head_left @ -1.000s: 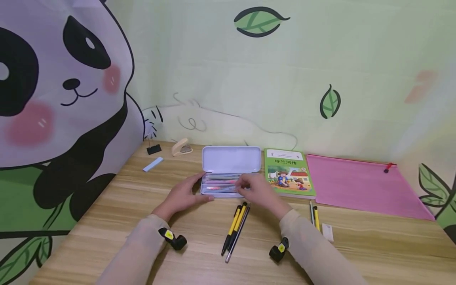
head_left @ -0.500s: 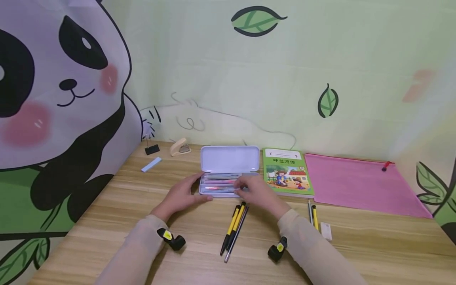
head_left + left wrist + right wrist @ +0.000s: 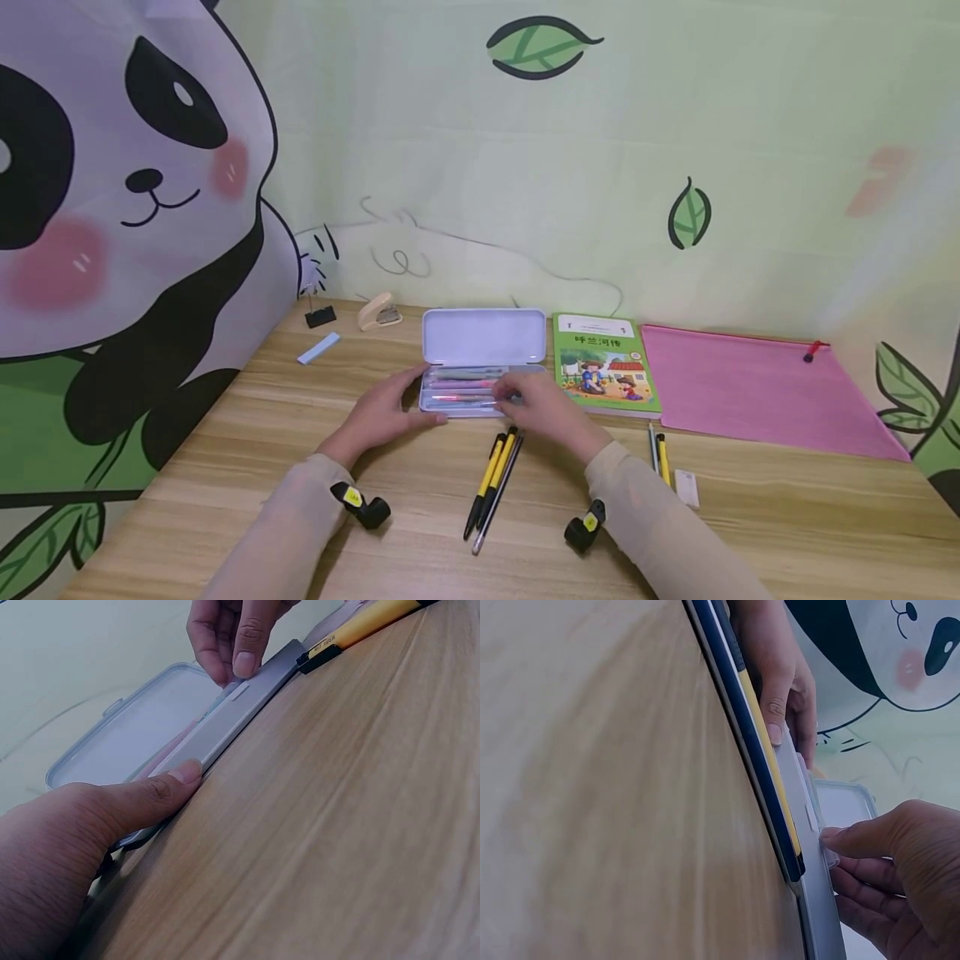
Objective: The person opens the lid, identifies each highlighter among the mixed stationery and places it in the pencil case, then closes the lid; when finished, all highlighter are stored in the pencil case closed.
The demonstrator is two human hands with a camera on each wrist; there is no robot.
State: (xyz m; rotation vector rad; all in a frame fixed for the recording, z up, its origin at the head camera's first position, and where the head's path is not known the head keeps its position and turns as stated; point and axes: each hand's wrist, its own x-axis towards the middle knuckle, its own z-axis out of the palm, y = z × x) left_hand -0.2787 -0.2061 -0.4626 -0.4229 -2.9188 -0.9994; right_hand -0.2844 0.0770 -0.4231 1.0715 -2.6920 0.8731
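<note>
A white pencil case (image 3: 484, 335) lies with its lid up, several pens (image 3: 465, 385) inside in rows. My left hand (image 3: 382, 414) grips its left end, the thumb along the front edge and the fingers around the side. My right hand (image 3: 543, 408) reaches over the right part of the case. Its thumb and fingertips pinch the end of a light-coloured pen (image 3: 831, 859) lying in the front row; the right ends of the pens are hidden under this hand. In front of the case lie two yellow-and-black pens (image 3: 491, 483) and a slim dark pencil (image 3: 498, 496).
A green book (image 3: 607, 362) and a pink zip pouch (image 3: 765, 387) lie to the right. Near the right forearm are a grey pencil (image 3: 653, 447), a yellow pen (image 3: 663, 458) and a white eraser (image 3: 686, 488). Back left stand a stapler (image 3: 379, 312), a binder clip (image 3: 320, 317) and a blue strip (image 3: 318, 348).
Both hands stay at the pencil case with almost no movement. The head view has shifted slightly; the objects on the table lie as before.
</note>
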